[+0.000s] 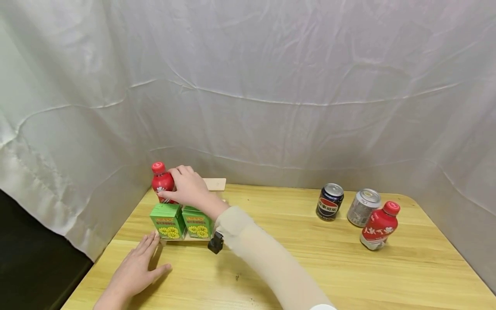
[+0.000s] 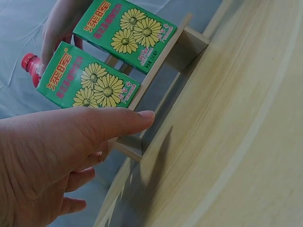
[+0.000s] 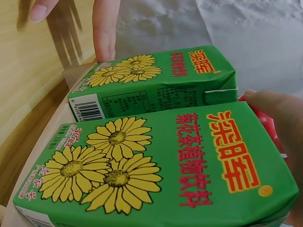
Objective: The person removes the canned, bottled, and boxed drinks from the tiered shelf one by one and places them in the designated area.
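R hand point(image 1: 187, 187) grips red btl point(image 1: 161, 182) behind green ctns point(image 1: 167, 221), far L; L hand point(image 1: 135, 265), spread wide, near L, prob. steadies wooden rack point(image 2: 188, 49).

Right sleeve point(image 1: 275, 262): one, cream, plain, smooth along the forearm, soft folds at the cuff point(image 1: 231, 221). Device point(image 1: 215, 242): one, small, black, blocky, at that cuff. White patch point(image 1: 323, 307): one, curved edge, at the frame's bottom, nature unclear. Left hand point(image 1: 135, 267), right hand point(image 1: 190, 187): bare; left thumbnail point(image 2: 147, 114) short.
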The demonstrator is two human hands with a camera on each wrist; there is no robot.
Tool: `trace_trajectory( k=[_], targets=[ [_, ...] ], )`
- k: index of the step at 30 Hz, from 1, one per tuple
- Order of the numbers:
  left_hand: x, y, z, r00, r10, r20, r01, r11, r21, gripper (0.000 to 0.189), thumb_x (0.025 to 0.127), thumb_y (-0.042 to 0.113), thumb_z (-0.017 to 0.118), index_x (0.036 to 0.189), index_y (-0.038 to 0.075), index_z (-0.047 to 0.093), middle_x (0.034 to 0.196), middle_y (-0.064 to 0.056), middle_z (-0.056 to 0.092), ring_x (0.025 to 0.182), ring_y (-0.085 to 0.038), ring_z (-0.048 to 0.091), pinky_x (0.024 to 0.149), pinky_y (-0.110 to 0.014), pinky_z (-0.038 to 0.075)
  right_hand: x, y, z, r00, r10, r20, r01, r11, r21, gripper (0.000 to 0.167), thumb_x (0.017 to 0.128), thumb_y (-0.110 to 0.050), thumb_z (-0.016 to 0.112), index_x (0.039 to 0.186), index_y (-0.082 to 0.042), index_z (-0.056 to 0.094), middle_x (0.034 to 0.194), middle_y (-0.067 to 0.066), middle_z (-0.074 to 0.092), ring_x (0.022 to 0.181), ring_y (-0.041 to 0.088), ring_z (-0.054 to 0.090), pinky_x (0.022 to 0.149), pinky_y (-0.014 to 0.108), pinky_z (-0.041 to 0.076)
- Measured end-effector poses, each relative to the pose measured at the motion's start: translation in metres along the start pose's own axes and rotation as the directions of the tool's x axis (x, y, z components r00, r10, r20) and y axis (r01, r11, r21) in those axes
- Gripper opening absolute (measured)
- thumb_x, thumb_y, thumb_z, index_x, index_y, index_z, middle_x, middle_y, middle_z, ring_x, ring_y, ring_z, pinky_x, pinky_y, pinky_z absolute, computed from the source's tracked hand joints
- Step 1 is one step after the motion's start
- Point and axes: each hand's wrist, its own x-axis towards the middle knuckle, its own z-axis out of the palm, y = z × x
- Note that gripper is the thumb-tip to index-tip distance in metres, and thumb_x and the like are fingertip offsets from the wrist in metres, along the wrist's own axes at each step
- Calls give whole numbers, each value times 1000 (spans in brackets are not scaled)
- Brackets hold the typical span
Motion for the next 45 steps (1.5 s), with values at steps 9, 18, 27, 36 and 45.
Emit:
trace_trajectory(
  k=[9,18,27,36,45],
  targets=[
    [0,0,2,999,23,-28,-23,1000,16,95,81,57,70,145,-6,39,150,-29,38,137,-50,36,105,-67,36,5,-5,6,1000,18,11,-18,1000,3,66,86,-62,61,136,-20,50,126,-5,56,113,11,51,88,24,52],
    [-1,0,1,1000,14,-16,-14,1000,12,96,81,58,69,146,-6,38,151,-28,37,137,-50,36,105,-67,36,5,-6,6,1000,18,15,-18,1000,10,70,86,-62,62,139,-19,48,127,-5,58,114,12,52,89,24,52],
    [2,0,1,1000,11,-11,-11,1000,10,97,81,59,68,146,-6,37,152,-29,35,138,-50,35,107,-67,34,4,-6,3,1000,19,3,-19,1000,5,68,85,-59,64,136,-17,50,123,-4,58,111,11,52,87,22,51],
    [2,-1,1,1000,15,-17,-15,1000,12,96,81,58,69,146,-7,38,152,-29,35,138,-50,35,107,-67,34,2,-8,3,1000,12,-21,-12,1000,-14,68,85,-59,65,134,-14,51,118,-4,60,110,12,53,93,22,48],
    [4,-2,2,999,34,-29,-34,999,14,96,81,58,69,145,-7,39,150,-30,37,136,-51,37,104,-68,36,-1,-5,6,999,15,-51,-16,1000,-10,70,86,-58,65,138,-13,50,122,-3,60,116,14,53,97,24,48]
  ],
)
